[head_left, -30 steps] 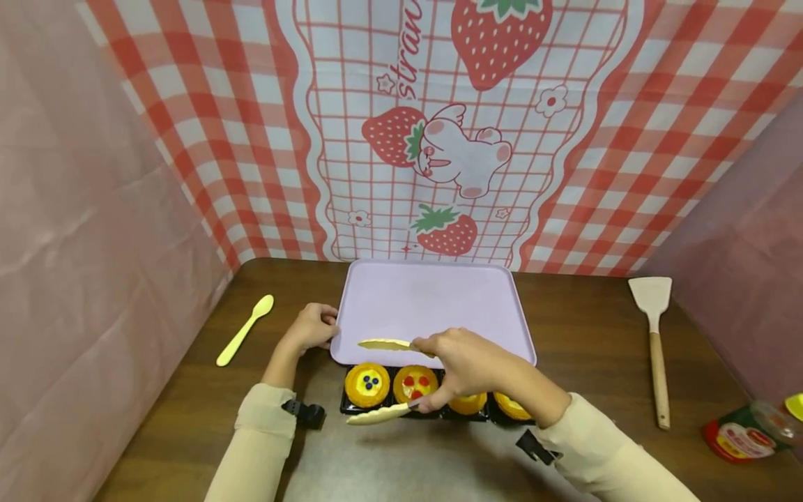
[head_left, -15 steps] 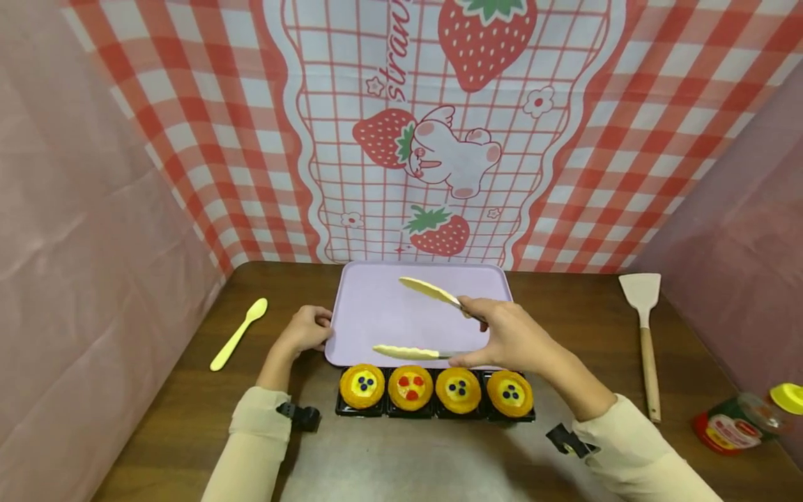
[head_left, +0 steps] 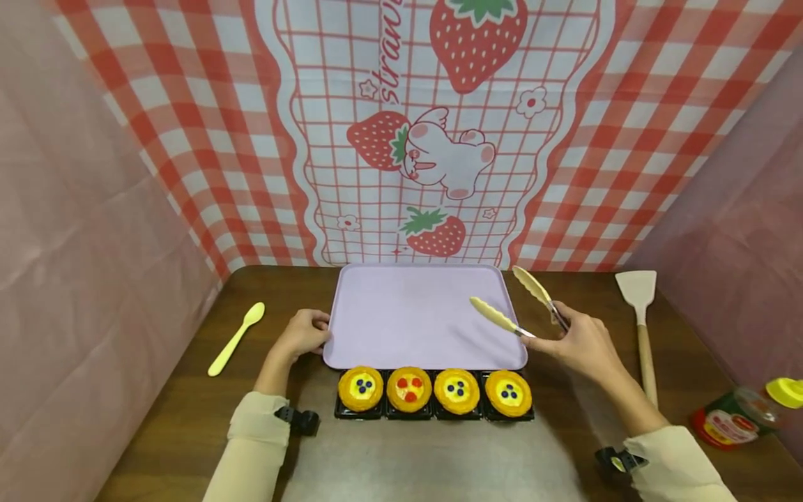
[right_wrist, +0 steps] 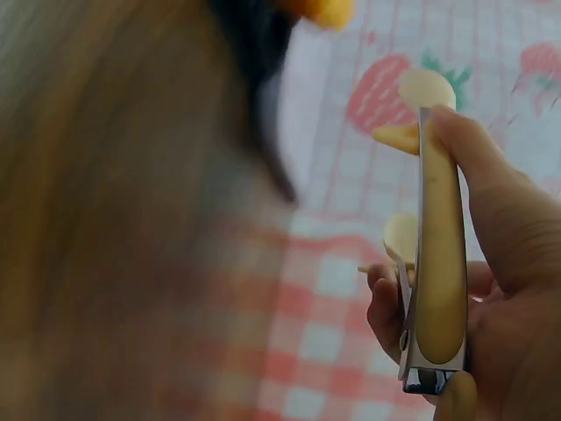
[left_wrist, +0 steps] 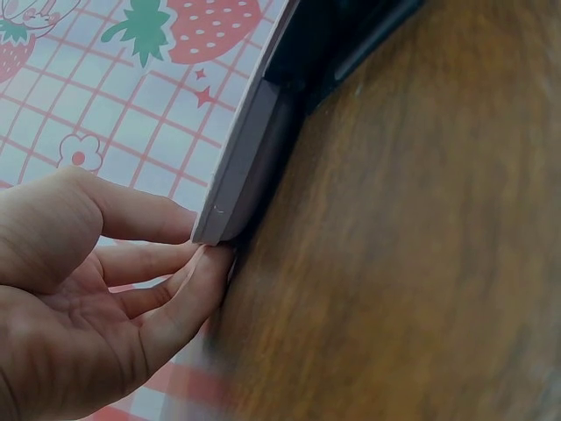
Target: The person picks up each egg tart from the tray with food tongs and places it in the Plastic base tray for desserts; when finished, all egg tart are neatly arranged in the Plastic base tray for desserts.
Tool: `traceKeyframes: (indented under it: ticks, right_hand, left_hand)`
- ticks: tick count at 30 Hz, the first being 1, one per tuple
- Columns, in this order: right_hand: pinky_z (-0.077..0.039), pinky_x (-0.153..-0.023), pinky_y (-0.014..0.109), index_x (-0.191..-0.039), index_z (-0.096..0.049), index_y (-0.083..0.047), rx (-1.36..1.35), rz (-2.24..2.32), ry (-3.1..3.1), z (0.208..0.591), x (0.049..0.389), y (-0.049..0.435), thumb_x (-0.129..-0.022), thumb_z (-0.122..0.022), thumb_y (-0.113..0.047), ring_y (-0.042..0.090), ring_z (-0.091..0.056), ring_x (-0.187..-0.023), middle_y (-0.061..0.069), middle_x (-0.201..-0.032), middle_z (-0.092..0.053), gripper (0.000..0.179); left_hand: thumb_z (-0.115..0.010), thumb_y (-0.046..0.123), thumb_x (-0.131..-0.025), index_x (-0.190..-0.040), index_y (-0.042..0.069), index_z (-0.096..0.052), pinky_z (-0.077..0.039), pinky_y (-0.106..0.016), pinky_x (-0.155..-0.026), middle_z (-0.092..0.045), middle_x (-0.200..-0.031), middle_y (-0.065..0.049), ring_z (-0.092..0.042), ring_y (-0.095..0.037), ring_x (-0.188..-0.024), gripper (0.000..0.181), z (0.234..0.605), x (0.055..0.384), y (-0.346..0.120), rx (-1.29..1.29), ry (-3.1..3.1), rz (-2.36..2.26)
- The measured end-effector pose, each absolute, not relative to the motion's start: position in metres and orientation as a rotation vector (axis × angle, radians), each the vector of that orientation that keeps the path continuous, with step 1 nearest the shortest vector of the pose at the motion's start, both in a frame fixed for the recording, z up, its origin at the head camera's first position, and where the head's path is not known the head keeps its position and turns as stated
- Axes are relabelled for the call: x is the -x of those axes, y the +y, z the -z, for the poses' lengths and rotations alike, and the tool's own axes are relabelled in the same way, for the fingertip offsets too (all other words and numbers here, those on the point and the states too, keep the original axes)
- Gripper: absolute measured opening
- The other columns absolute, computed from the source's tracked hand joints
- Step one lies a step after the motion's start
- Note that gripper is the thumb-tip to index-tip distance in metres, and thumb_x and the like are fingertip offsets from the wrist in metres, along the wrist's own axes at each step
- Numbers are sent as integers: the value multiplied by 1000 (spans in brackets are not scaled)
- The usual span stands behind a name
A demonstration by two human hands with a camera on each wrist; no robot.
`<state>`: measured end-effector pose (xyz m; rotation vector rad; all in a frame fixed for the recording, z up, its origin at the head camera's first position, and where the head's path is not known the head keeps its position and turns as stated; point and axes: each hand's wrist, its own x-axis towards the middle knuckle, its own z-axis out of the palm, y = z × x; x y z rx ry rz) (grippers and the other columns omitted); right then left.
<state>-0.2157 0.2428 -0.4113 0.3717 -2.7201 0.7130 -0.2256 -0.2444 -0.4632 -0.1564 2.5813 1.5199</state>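
A lilac tray [head_left: 414, 317] lies at the back of the table in the head view. My left hand [head_left: 304, 333] pinches its left edge; in the left wrist view the thumb [left_wrist: 145, 213] lies against the rim, with the fingers curled at its side. My right hand [head_left: 583, 341] grips a pair of tongs [head_left: 495, 315] with cream tips, spread apart over the tray's right side with nothing between them. Along the tray's front edge stand egg tarts in black holders: one with red toppings [head_left: 409, 389], the others with blue ones, such as the leftmost tart [head_left: 360, 389].
A yellow spoon [head_left: 235, 339] lies on the left of the table. To the right are a spatula [head_left: 643, 321] with a wooden handle and a red-and-green labelled bottle [head_left: 730, 422] with a yellow cap. A strawberry-print cloth [head_left: 439, 153] hangs behind the tray.
My right hand has moved the tongs from above the tarts to the right, over the tray's right edge, uncovering the tarts. My left hand stays at the tray's edge.
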Motion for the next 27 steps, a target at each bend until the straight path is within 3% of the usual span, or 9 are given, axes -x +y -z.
traceKeyframes:
  ticks: [4,7,10,14,18,23,27]
  right_hand:
    - [-34,-48,36,-91,-60,-3,-165,-722,-2728,425,222,264,-67,-86,-55,26,-47,-59,7,-66,-51,63]
    - [-44,-54,48,-108,-64,4,-40,-730,-2725,433,226,272,-68,-84,-57,41,-58,-70,21,-81,-64,76]
    - [-45,-60,55,-113,-62,8,46,-741,-2716,439,229,275,-69,-83,-58,48,-60,-76,27,-89,-66,82]
    - [-43,-57,52,-95,-60,5,143,-723,-2726,446,232,276,-69,-81,-61,42,-57,-67,18,-72,-60,74]
    - [-43,-59,52,-89,-57,3,226,-733,-2758,453,235,276,-70,-80,-62,42,-57,-68,14,-69,-56,71]
    - [-45,-67,59,-104,-59,9,266,-769,-2790,457,237,276,-71,-78,-64,53,-59,-84,29,-87,-64,83]
    - [-46,-77,63,-122,-52,14,272,-848,-2805,457,237,275,-75,-75,-62,56,-55,-98,38,-107,-59,92]
  left_hand:
    - [-61,-6,-81,-121,-15,-57,-60,-35,-57,-56,-91,-17,-59,-22,-73,40,466,226,-246,167,2580,-1522]
    - [-62,-6,-81,-120,-14,-57,-60,-36,-57,-56,-90,-16,-59,-22,-73,40,467,227,-246,173,2578,-1526]
    - [-62,-6,-82,-120,-14,-57,-60,-36,-57,-56,-90,-16,-59,-22,-73,40,467,227,-246,168,2581,-1521]
    - [-62,-5,-82,-121,-14,-57,-60,-36,-57,-56,-90,-16,-59,-22,-74,40,466,228,-245,164,2582,-1517]
    - [-63,-5,-82,-121,-14,-57,-60,-36,-58,-56,-91,-17,-59,-23,-75,41,464,229,-245,165,2578,-1519]
    - [-62,-5,-83,-122,-15,-56,-60,-36,-58,-56,-92,-17,-59,-23,-76,41,464,228,-245,164,2567,-1525]
    - [-62,-5,-83,-123,-15,-56,-60,-37,-58,-55,-92,-18,-59,-24,-76,42,464,227,-245,158,2565,-1533]
